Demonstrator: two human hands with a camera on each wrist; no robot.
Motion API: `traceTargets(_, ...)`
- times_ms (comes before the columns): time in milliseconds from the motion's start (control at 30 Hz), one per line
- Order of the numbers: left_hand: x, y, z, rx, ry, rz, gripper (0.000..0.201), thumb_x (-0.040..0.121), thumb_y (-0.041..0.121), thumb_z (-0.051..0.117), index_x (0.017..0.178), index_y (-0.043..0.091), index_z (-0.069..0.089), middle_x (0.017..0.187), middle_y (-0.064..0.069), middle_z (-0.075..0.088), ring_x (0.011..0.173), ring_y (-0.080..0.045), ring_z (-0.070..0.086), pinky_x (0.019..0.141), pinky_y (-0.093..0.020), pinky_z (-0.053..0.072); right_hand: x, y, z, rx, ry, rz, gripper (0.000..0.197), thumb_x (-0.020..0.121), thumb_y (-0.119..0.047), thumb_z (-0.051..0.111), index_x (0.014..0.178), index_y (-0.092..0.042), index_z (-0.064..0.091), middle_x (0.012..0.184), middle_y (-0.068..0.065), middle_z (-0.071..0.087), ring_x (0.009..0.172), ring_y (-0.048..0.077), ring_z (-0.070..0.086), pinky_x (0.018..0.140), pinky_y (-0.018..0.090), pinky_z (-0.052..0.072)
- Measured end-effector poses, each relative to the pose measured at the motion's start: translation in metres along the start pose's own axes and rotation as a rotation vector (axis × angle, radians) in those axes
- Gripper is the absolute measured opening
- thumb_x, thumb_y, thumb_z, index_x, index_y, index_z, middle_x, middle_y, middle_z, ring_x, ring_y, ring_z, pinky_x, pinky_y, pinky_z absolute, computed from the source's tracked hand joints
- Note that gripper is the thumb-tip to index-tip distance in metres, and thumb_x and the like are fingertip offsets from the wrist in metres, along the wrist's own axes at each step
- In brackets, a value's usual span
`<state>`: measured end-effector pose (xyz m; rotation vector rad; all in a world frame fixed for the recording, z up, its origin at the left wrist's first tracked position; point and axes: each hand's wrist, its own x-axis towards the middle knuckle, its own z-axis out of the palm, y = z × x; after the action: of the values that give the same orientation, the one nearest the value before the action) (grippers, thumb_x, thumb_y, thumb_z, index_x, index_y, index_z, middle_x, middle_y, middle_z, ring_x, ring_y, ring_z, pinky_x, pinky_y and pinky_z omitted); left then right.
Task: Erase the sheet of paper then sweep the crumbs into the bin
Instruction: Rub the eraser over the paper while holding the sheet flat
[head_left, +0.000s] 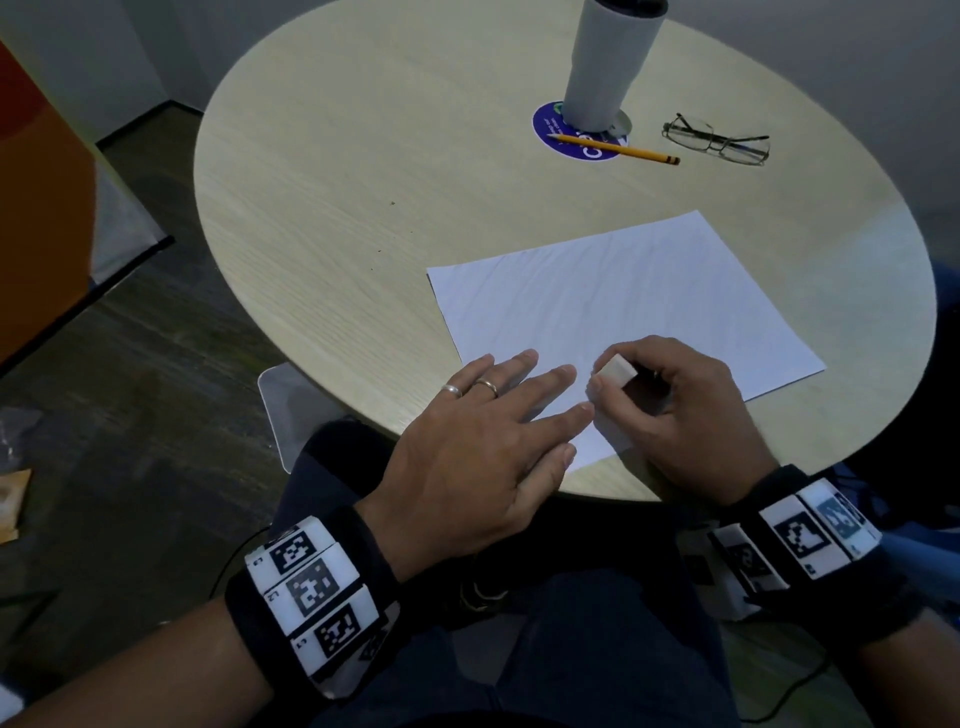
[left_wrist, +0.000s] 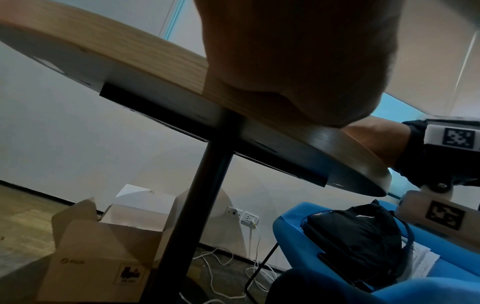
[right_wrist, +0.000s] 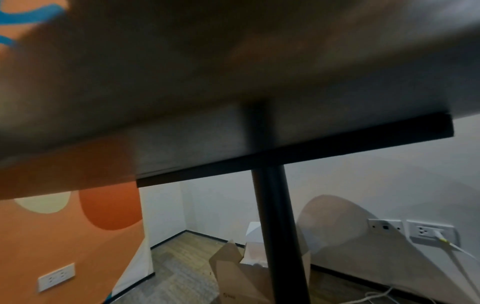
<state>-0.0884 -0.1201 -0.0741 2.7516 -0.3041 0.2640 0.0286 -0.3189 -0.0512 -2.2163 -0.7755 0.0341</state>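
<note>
A white sheet of paper (head_left: 613, 296) lies on the round wooden table (head_left: 363, 156), near its front edge. My left hand (head_left: 540, 415) lies flat on the sheet's near left corner, fingers straight and spread. Just to its right, my right hand (head_left: 675, 384) pinches a white eraser (head_left: 615, 370) between thumb and fingers, low over the paper. A grey cylindrical bin (head_left: 608, 57) stands at the far side of the table. The paper looks blank from here. In the left wrist view only the heel of my left hand (left_wrist: 298, 61) shows on the table edge.
A yellow pencil (head_left: 613, 148) and folded glasses (head_left: 719, 140) lie near the bin, which stands on a blue round sticker (head_left: 550, 130). A few dark specks (head_left: 393, 203) dot the bare wood left of the paper. Under the table are a black pole (left_wrist: 207, 185) and a cardboard box (left_wrist: 103, 257).
</note>
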Motion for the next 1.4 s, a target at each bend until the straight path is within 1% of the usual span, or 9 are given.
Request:
traceTargets(167,0.002,-0.001,0.004,-0.019,0.021,-0.005,0.039,0.106,0.046,0.048,0.142,0.040,0.062,0.160,0.009,0.048,0.153,-0.020,0.037,0.124,-0.044,0.028,0.008,0.023,-0.017,0.017,0.084,0.091,0.011,0.093,-0.018,0.077,0.084,-0.023,0.074,0.083,-0.005,0.075,0.083,0.025,0.070,0.079,0.050,0.057)
traceTargets(467,0.002,-0.003,0.003,-0.004,-0.024,-0.005,0.042,0.108,0.049,0.042,0.145,0.041,0.059,0.164,0.011,0.043,0.155,-0.020,0.033,0.126,-0.041,0.024,0.010,0.021,-0.017,-0.032,0.082,0.084,0.010,0.093,-0.018,0.077,0.084,-0.021,0.076,0.084,-0.006,0.076,0.083,0.021,0.070,0.080,0.047,0.056)
traceTargets(633,0.001,-0.003,0.002,0.004,-0.033,-0.009,0.042,0.108,0.049,0.041,0.146,0.041,0.058,0.164,0.011,0.041,0.156,-0.019,0.031,0.127,-0.041,0.022,0.001,0.004,-0.012,-0.023,0.036,0.030,0.011,0.091,-0.014,0.081,0.087,-0.023,0.077,0.085,-0.010,0.074,0.079,0.014,0.066,0.074,0.028,0.051)
traceTargets(767,0.002,-0.003,0.003,0.001,-0.046,-0.012,0.042,0.108,0.050,0.040,0.146,0.042,0.058,0.165,0.012,0.041,0.156,-0.019,0.031,0.127,-0.040,0.021,0.010,0.018,-0.019,0.009,0.033,0.082,0.014,0.093,-0.017,0.078,0.081,-0.025,0.076,0.082,-0.007,0.075,0.084,0.019,0.068,0.079,0.044,0.054)
traceTargets(867,0.002,-0.003,0.002,0.004,-0.052,-0.014,0.043,0.108,0.050,0.039,0.146,0.043,0.057,0.165,0.011,0.040,0.156,-0.019,0.030,0.128,-0.040,0.020,0.010,0.015,-0.019,-0.050,0.099,0.077,0.012,0.092,-0.017,0.078,0.083,-0.023,0.076,0.082,-0.010,0.074,0.084,0.017,0.065,0.079,0.044,0.053)
traceTargets(1000,0.002,-0.003,0.000,0.017,-0.079,-0.009,0.044,0.109,0.051,0.038,0.148,0.043,0.054,0.167,0.010,0.036,0.157,-0.019,0.028,0.128,-0.042,0.021,0.000,-0.002,0.000,-0.078,-0.007,-0.021,0.008,0.093,-0.024,0.077,0.086,-0.025,0.074,0.078,-0.011,0.069,0.082,0.017,0.062,0.075,0.042,0.051)
traceTargets(1167,0.003,-0.004,-0.003,0.008,-0.092,-0.012,0.045,0.109,0.053,0.036,0.149,0.044,0.053,0.168,0.012,0.035,0.158,-0.018,0.026,0.128,-0.040,0.019,0.011,0.019,-0.018,-0.025,0.106,0.075,0.011,0.094,-0.020,0.078,0.084,-0.024,0.076,0.083,-0.013,0.074,0.085,0.017,0.067,0.080,0.047,0.055)
traceTargets(1300,0.002,-0.003,-0.004,0.075,-0.126,0.023,0.056,0.108,0.067,0.029,0.154,0.042,0.047,0.170,0.009,0.030,0.159,-0.020,0.023,0.128,-0.043,0.020,0.000,-0.002,0.001,-0.053,-0.007,-0.037,0.005,0.096,-0.025,0.077,0.091,-0.026,0.076,0.082,-0.013,0.070,0.083,0.014,0.061,0.076,0.037,0.050)
traceTargets(1400,0.003,-0.004,-0.004,0.111,-0.137,0.049,0.067,0.103,0.077,0.028,0.157,0.041,0.043,0.171,0.007,0.029,0.159,-0.022,0.024,0.128,-0.045,0.021,0.007,0.005,-0.003,0.002,-0.008,0.026,0.012,0.096,-0.029,0.074,0.085,-0.025,0.076,0.079,-0.006,0.073,0.082,0.022,0.066,0.076,0.045,0.053)
